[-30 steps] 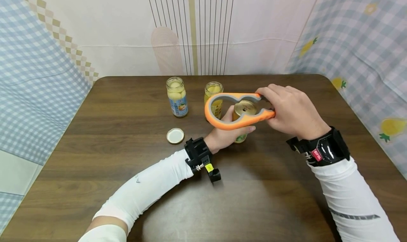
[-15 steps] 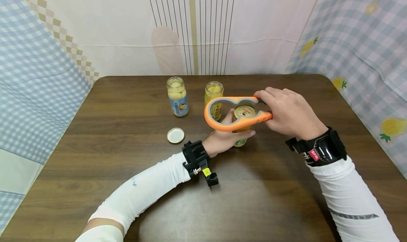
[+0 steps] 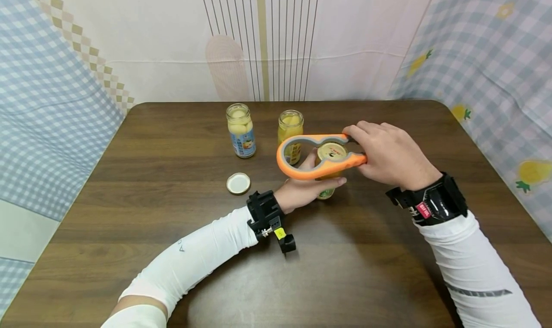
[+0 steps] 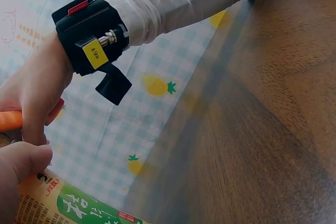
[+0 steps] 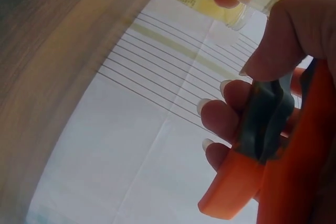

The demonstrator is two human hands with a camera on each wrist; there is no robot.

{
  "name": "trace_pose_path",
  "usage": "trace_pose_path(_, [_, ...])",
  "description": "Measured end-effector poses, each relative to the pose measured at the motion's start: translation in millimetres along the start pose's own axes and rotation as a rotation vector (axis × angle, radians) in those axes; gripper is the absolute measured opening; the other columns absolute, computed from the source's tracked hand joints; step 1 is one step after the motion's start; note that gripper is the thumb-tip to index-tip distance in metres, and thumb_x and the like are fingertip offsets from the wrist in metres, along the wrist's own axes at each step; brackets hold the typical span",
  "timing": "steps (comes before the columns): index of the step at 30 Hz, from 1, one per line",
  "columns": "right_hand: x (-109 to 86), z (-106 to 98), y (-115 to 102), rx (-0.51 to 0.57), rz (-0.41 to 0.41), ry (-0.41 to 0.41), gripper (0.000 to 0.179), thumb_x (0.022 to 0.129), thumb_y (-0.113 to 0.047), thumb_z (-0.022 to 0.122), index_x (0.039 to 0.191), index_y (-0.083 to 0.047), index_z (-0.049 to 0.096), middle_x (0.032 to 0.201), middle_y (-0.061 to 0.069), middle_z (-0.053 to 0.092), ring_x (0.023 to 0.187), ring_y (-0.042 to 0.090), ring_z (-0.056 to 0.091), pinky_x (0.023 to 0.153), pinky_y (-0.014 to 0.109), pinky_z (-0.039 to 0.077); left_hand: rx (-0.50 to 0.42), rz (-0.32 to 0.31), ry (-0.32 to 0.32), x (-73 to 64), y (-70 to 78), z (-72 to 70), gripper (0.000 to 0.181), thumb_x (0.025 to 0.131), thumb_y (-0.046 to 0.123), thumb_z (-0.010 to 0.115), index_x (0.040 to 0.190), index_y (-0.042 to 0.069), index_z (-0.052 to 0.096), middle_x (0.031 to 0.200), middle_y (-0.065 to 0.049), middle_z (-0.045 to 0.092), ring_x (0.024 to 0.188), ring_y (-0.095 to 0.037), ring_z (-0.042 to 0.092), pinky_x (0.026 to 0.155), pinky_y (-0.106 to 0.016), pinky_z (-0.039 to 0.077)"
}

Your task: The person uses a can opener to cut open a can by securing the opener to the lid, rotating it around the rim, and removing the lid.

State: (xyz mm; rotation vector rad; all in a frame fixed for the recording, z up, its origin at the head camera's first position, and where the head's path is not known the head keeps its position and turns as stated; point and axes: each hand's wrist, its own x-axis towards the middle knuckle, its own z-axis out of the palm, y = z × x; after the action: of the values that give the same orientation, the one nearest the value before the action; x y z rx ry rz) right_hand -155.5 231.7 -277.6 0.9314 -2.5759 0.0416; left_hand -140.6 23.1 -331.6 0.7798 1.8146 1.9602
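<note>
My left hand [image 3: 297,192] grips an upright jar with a gold lid [image 3: 332,151]. A green and cream label [image 4: 89,203] shows on it in the left wrist view. My right hand [image 3: 390,153] holds an orange jar opener [image 3: 304,175] with a grey inner lining by its handle end. The opener's loop points left, and its two arms frame the gold lid in the head view. Seen from the right wrist, the fingers and thumb curl about the dark lining [image 5: 262,119] between the orange handles.
Two lidless glass jars stand behind: one with a blue label [image 3: 243,141] and pale contents, one with yellow contents [image 3: 291,122] partly behind the opener. A loose lid [image 3: 238,184] lies inside up on the brown table [image 3: 151,175], left of my left hand.
My right hand and the opener have come slightly lower and to the left over the gold lid. The gripped jar has shifted slightly toward me, and the left forearm moved a little left.
</note>
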Motion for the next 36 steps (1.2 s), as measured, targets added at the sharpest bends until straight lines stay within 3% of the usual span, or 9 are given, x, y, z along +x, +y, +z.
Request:
trace_pose_path(6, [-0.4, -0.4, -0.5, -0.01, -0.001, -0.014, 0.045, 0.072, -0.009, 0.075, 0.116, -0.006, 0.063, 0.093, 0.008, 0.064, 0.075, 0.03, 0.064, 0.068, 0.043, 0.052, 0.026, 0.029, 0.004, -0.4, 1.0, 0.0, 0.066, 0.095, 0.001, 0.067, 0.153, 0.008, 0.037, 0.151, -0.012, 0.049, 0.131, -0.007, 0.048, 0.114, -0.022, 0.037])
trace_pose_path(11, [0.0, -3.3, -3.4, -0.012, 0.029, -0.058, 0.044, 0.076, -0.012, 0.076, 0.118, -0.006, 0.062, 0.094, 0.008, 0.064, 0.077, 0.028, 0.064, 0.069, 0.043, 0.052, 0.002, -0.003, -0.004, -0.2, 0.8, 0.3, 0.066, 0.095, -0.001, 0.066, 0.153, 0.009, 0.036, 0.151, -0.01, 0.05, 0.124, -0.002, 0.051, 0.112, -0.022, 0.039])
trace_pose_path(17, [-0.8, -11.0, -11.1, 0.006, 0.066, -0.115, 0.044, 0.075, -0.01, 0.075, 0.116, -0.006, 0.059, 0.094, 0.008, 0.063, 0.077, 0.027, 0.064, 0.069, 0.044, 0.053, 0.014, 0.009, -0.004, 0.7, 0.0, 0.6, 0.064, 0.094, -0.001, 0.068, 0.151, 0.009, 0.041, 0.149, -0.012, 0.053, 0.118, 0.001, 0.052, 0.114, -0.033, 0.041])
trace_pose_path(24, [-3.1, -16.5, -18.0, -0.012, 0.068, -0.108, 0.039, 0.072, -0.008, 0.076, 0.104, -0.004, 0.054, 0.084, 0.008, 0.06, 0.067, 0.027, 0.061, 0.058, 0.042, 0.051, 0.092, -0.027, 0.048, 2.7, -12.6, -1.5, 0.056, 0.092, 0.009, 0.074, 0.143, 0.014, 0.052, 0.141, -0.003, 0.059, 0.117, -0.002, 0.055, 0.107, -0.022, 0.042])
trace_pose_path(30, [-5.9, -21.0, -22.3, -0.004, 0.055, -0.1, 0.036, 0.076, -0.01, 0.076, 0.097, -0.004, 0.048, 0.071, 0.004, 0.054, 0.056, 0.021, 0.051, 0.052, 0.037, 0.046, 0.127, -0.037, 0.093, 4.9, -22.8, -2.1, 0.056, 0.091, 0.015, 0.077, 0.139, 0.014, 0.049, 0.135, -0.002, 0.06, 0.113, -0.006, 0.056, 0.102, -0.024, 0.046])
trace_pose_path(36, [-6.5, -22.8, -24.4, 0.01, 0.069, -0.121, 0.035, 0.079, -0.012, 0.076, 0.098, -0.005, 0.049, 0.069, 0.003, 0.052, 0.054, 0.018, 0.045, 0.049, 0.034, 0.042, 0.128, -0.049, 0.08, 5.1, -23.2, -2.0, 0.059, 0.092, 0.014, 0.076, 0.142, 0.015, 0.044, 0.137, -0.003, 0.059, 0.118, -0.008, 0.056, 0.103, -0.024, 0.045])
